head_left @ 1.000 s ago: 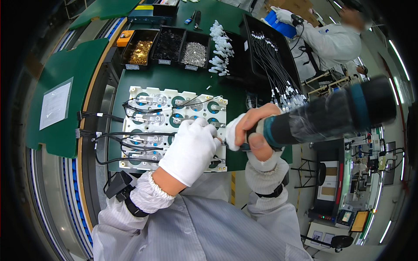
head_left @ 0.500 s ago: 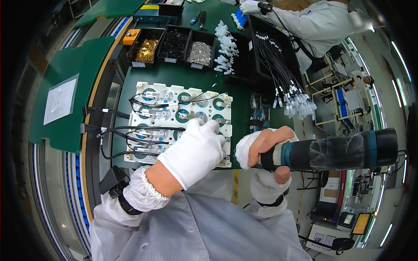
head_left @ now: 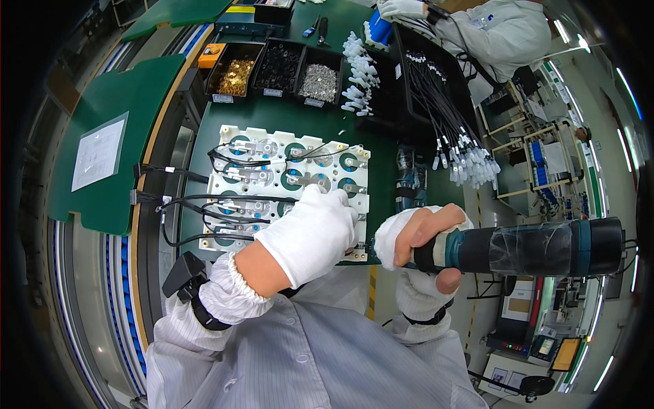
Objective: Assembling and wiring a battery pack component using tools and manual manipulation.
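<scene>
Your right hand (head_left: 424, 238) closed round teal-and-black power screwdriver (head_left: 535, 249): likely heavy, rigid; grip behind nose. Your left hand (head_left: 310, 232), fingers curled, can't tell if pinching, over white plastic frame (head_left: 275, 181): probably stiff; hold rim. Left of it, black cables (head_left: 231, 197): likely springy.

You are in a factory assembly workshop. Your green worktop (head_left: 272, 112) carries open bins (head_left: 300, 70) heaped with small parts near its far left corner, and a long black tray (head_left: 403, 102) full of matching cables near its far right corner. You wear a striped work coat (head_left: 272, 354) and hold a power tool (head_left: 538, 249) out past the right edge. Beyond that edge you have a co-worker (head_left: 501, 34) in white, racks (head_left: 528, 191) and strip lights (head_left: 623, 148); yellow-and-black tape (head_left: 372, 290) marks the floor off the near edge.
</scene>
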The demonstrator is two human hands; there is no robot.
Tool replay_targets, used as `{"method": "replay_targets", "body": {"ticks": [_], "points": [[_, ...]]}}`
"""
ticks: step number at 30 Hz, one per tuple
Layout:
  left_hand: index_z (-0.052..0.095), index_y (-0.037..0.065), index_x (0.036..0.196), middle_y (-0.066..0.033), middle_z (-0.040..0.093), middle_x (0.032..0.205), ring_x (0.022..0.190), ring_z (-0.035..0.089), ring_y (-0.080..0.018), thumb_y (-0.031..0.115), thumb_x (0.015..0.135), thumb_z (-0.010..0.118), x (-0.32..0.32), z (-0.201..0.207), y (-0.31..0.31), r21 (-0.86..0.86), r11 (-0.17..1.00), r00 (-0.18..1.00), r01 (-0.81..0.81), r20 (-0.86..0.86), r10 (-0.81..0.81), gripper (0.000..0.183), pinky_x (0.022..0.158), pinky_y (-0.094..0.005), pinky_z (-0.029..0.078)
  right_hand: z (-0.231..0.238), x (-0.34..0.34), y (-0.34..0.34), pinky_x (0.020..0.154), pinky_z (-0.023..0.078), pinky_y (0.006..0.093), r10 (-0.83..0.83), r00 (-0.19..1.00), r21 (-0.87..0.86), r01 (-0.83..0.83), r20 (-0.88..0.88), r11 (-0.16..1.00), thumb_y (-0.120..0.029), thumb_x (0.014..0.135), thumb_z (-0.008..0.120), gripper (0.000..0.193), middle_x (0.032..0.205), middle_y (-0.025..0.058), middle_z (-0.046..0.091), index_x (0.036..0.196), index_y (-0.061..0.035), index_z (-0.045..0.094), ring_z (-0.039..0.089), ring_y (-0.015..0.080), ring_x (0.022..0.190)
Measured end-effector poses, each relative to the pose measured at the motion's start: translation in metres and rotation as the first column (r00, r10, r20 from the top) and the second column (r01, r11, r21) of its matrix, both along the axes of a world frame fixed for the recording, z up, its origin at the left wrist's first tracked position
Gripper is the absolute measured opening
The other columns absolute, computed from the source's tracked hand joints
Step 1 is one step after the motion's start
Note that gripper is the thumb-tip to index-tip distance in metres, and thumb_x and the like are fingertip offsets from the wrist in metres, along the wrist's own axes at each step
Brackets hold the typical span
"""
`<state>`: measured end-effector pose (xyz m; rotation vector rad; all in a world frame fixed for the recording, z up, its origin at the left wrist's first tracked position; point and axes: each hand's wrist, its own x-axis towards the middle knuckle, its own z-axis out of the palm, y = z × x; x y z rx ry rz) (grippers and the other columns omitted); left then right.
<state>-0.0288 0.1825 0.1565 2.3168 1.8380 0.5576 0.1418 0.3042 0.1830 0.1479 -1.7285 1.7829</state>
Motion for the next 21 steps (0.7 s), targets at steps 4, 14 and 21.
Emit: {"method": "replay_targets", "body": {"ticks": [4, 14, 21], "points": [[0.078, 0.012, 0.087, -0.0057, 0.069, 0.088, 0.100, 0.061, -0.0246, 0.018, 0.083, 0.068, 0.002, 0.002, 0.005, -0.091, 0.996, 0.999, -0.010, -0.047, 0.005, 0.012, 0.079, -0.0406, 0.044, 0.006, -0.004, -0.008, 0.064, 0.054, 0.0295, -0.031, 0.997, -0.062, 0.035, 0.072, 0.997, -0.050, 0.086, 0.081, 0.057, 0.079, 0.0088, 0.066, 0.105, -0.0037, 0.054, 0.065, 0.0169, 0.068], [0.076, 0.009, 0.090, -0.0052, 0.069, 0.094, 0.096, 0.064, -0.0256, 0.012, 0.080, 0.072, -0.020, 0.007, -0.030, 0.141, 0.987, 0.977, -0.071, 0.210, 0.040, 0.011, 0.080, -0.0404, 0.049, 0.042, -0.002, -0.001, 0.069, 0.057, 0.0321, -0.282, 0.959, -0.071, 0.280, -0.023, 0.957, -0.027, 0.084, 0.086, 0.058, 0.089, 0.0107, 0.066, 0.121, 0.0013, 0.052, 0.068, 0.0193, 0.075], [0.068, 0.005, 0.131, -0.0090, 0.068, 0.129, 0.115, 0.063, -0.0167, 0.028, 0.108, 0.054, -0.152, 0.053, -0.236, 0.249, 0.025, 0.192, -0.968, 0.673, 0.714, 0.035, 0.102, -0.0302, 0.047, -0.056, 0.027, 0.036, 0.068, 0.057, 0.0423, -0.823, 0.270, 0.750, 0.342, 0.499, 0.567, -0.037, 0.083, 0.080, 0.035, 0.075, 0.0172, 0.071, 0.092, -0.0050, 0.069, 0.072, 0.0329, 0.070]]}}
